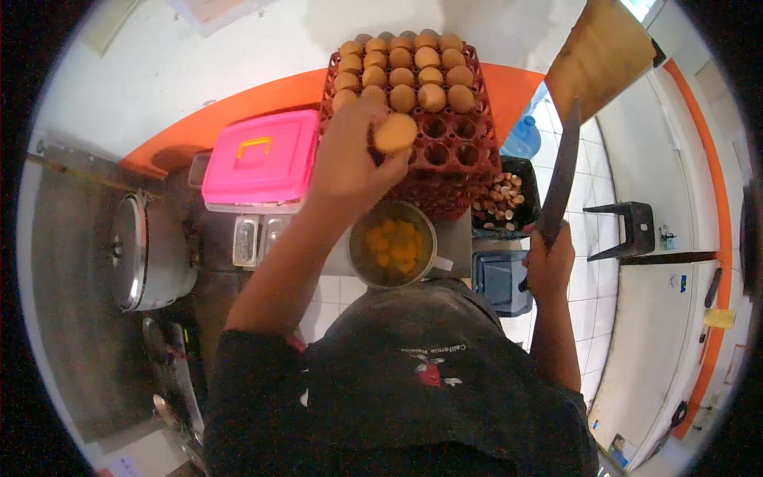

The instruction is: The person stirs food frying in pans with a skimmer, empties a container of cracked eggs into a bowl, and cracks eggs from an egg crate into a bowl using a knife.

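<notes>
My left hand (350, 155) is closed around a brown egg (395, 133), held above the front of a stack of red egg trays (449, 187). Several rows of brown eggs (401, 77) fill the back of the top tray, while sockets at its front right hold none. Below my left hand, a metal pot (430, 256) contains several cracked yolks (393, 245) in egg white. My right hand (548, 262) grips the handle of a large knife (563, 167), its long dark blade pointing up and away from me, well to the right of the trays.
A black bin (531, 179) of eggshells (501, 197) stands right of the trays, with a grey-blue plastic container (501, 282) nearer me. At left are a pink-lidded box (262, 159), small metal containers (246, 240) and a large metal pot (163, 254). A black stool (636, 226) stands further right.
</notes>
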Available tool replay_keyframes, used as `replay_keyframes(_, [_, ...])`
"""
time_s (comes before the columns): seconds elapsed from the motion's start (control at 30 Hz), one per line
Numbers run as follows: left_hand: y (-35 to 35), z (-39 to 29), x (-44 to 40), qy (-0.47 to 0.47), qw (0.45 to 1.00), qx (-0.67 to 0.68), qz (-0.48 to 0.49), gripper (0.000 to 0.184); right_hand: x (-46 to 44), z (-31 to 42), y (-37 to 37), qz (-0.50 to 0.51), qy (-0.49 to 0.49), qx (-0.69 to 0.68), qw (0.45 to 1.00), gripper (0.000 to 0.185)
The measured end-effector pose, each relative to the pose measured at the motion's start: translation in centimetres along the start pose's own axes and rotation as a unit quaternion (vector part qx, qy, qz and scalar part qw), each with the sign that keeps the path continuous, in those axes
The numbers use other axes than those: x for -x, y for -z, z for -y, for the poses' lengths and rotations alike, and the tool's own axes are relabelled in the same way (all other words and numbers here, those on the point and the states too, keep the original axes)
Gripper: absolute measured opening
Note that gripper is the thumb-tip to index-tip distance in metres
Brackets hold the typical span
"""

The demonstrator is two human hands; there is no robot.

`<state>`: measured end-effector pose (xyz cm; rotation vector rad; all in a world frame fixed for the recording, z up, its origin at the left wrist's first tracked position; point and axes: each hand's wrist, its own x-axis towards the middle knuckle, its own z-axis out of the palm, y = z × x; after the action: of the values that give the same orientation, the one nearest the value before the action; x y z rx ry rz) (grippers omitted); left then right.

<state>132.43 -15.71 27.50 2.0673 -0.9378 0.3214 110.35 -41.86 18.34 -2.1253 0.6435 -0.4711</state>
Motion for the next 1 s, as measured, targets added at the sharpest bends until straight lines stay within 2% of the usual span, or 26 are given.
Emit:
replay_keyframes(0.03, [-0.1, -0.5, 1.4, 0.054, 0.988, 0.142, -0.005, 0.043, 0.7, -0.3, -0.2, 0.005, 0.029, 0.009, 1.0, 0.026])
replay_keyframes(0.07, [-0.2, -1.0, 2.9, 0.108, 0.954, 0.279, -0.011, 0.038, 1.4, -0.1, -0.8, 0.036, 0.066, 0.022, 0.997, 0.028])
replay_keyframes(0.17, [-0.1, -2.0, 7.6, 0.262, 0.884, 0.388, -0.006, 0.044, 3.4, 2.6, -3.0, 0.159, 0.172, 0.03, 0.972, 0.035])
replay_keyframes(0.27, [0.3, -1.3, 10.4, 0.39, 0.823, 0.41, 0.046, 0.053, 3.7, 7.0, -4.6, 0.313, 0.169, 0.151, 0.922, 0.041])
replay_keyframes(0.37, [-0.4, 0.2, 12.8, 0.422, 0.765, 0.487, -0.012, 0.053, 4.4, 7.1, -6.2, 0.297, 0.256, 0.116, 0.912, 0.043])
replay_keyframes(0.47, [0.7, -0.6, 13.0, 0.449, 0.769, 0.455, 0.009, 0.052, 4.0, 9.5, -7.4, 0.401, 0.168, 0.218, 0.874, 0.043])
replay_keyframes(0.57, [0.7, 0.5, 14.0, 0.443, 0.797, 0.411, 0.009, 0.049, 4.5, 8.5, -8.2, 0.362, 0.205, 0.16, 0.895, 0.046])
replay_keyframes(0.67, [1.7, 0.3, 14.6, 0.444, 0.801, 0.399, 0.037, 0.047, 4.6, 9.9, -8.0, 0.337, 0.199, 0.08, 0.917, 0.047])
replay_keyframes(0.77, [1.1, 1.0, 16.0, 0.373, 0.827, 0.42, 0.022, 0.046, 3.5, 11.9, -8.7, 0.285, 0.233, -0.022, 0.93, 0.049])
replay_keyframes(0.87, [1.7, 0.5, 16.0, 0.348, 0.88, 0.313, 0.078, 0.037, 2.3, 12.4, -10.1, 0.326, 0.219, -0.026, 0.919, 0.053])
replay_keyframes(0.97, [1.1, 0.7, 16.5, 0.368, 0.866, 0.329, 0.082, 0.036, 2.0, 12.3, -11.2, 0.349, 0.176, -0.011, 0.921, 0.06])
replay_keyframes(1.0, [1.1, 0.8, 16.6, 0.37, 0.868, 0.319, 0.084, 0.038, 2.0, 12.1, -11.4, 0.335, 0.198, -0.004, 0.921, 0.059])
